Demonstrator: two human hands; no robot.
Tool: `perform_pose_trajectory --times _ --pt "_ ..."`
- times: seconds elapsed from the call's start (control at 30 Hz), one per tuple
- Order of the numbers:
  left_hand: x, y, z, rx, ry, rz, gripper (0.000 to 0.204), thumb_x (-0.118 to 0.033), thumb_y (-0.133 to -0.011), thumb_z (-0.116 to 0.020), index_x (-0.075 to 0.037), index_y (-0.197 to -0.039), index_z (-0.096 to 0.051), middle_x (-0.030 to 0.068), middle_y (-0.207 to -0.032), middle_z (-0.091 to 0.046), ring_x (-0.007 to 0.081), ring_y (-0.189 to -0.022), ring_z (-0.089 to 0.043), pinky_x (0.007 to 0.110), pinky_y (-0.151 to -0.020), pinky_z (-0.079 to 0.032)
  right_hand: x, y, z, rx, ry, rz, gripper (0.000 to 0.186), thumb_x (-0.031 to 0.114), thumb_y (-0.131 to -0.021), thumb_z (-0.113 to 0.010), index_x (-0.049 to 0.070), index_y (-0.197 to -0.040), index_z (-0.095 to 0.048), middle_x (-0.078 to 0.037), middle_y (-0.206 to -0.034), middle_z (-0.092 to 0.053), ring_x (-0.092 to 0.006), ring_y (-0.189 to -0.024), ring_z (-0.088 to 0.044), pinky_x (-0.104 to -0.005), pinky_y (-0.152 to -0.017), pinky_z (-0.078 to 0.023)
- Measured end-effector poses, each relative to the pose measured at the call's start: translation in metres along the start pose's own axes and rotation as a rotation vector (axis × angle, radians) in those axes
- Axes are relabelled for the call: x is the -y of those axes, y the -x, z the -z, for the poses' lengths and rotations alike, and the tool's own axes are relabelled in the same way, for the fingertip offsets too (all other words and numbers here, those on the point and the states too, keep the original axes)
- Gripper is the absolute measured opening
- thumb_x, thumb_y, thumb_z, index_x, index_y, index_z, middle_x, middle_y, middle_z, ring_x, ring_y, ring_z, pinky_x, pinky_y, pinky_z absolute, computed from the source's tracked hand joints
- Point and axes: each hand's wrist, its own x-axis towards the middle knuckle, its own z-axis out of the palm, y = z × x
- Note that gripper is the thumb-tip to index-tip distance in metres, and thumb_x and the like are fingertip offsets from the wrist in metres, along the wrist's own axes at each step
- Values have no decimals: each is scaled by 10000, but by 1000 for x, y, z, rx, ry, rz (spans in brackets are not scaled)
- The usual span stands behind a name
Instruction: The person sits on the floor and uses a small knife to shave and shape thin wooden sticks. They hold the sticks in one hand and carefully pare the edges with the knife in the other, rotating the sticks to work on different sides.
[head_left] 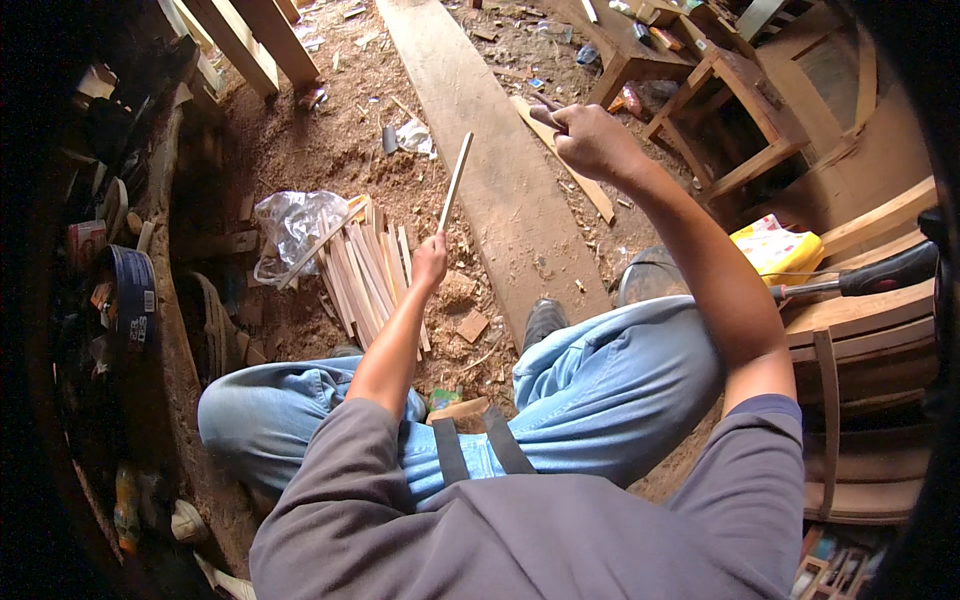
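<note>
My left hand is closed round the lower end of a slim, pale wooden strip, which points up and away from me. Farther ahead and to the right, my raised right hand is closed, with a thin dark piece showing at its fingers; its kind is too small to tell. The two hands are well apart. Beside my left forearm, a pile of similar wooden strips lies on the ground. A clear plastic bag sits against its far left side.
A long wide plank runs along the dusty ground, with a narrow board by its right edge. Wooden frames stand at the far right. Nearer are a yellow packet, a black-handled tool and curved wood. A blue tin stands left.
</note>
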Motion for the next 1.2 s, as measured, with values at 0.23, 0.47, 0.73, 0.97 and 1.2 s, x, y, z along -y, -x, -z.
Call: perform_pose_trajectory --times 0.23,0.47,0.73,0.97,1.2 --pt "-126 -24 59 655 1009 30 440 -490 -997 -494 -134 -745 -550 -38 -584 -435 92 -479 -383 256 -446 -265 -9 1 7 27 -29 -18 315 108 -796 -524 31 -1039 -709 -271 -916 -687 -406 -845 -698 -493 -798 -539" --pt "-204 18 113 893 1152 -47 406 -497 -1002 -491 -134 -822 -520 -68 -604 -359 57 -483 -314 229 -460 -242 -1 5 -2 -186 -159 268 225 88 -867 -556 -3 -1043 -663 -278 -874 -632 -399 -811 -653 -464 -730 -491" --pt "-231 42 134 832 1249 59 348 -457 -1005 -485 -166 -1173 -575 -78 -661 -346 55 -517 -302 213 -448 -225 24 9 0 -197 -121 351 424 92 -907 -527 176 -1305 -649 -252 -975 -674 -390 -802 -686 -476 -696 -544" --pt "-240 51 128 709 1284 -101 252 -292 -1039 -440 -122 -1145 -592 -56 -618 -392 44 -462 -348 198 -398 -254 32 14 6 -120 28 191 499 67 -873 -557 197 -1353 -599 -195 -1010 -667 -396 -884 -660 -471 -754 -540" --pt "-250 62 137 645 1234 -185 300 -315 -1045 -503 -84 -1184 -636 -78 -555 -390 29 -434 -322 205 -411 -229 30 16 11 -317 43 275 488 43 -884 -530 184 -1346 -607 -183 -958 -670 -381 -854 -677 -485 -728 -546"
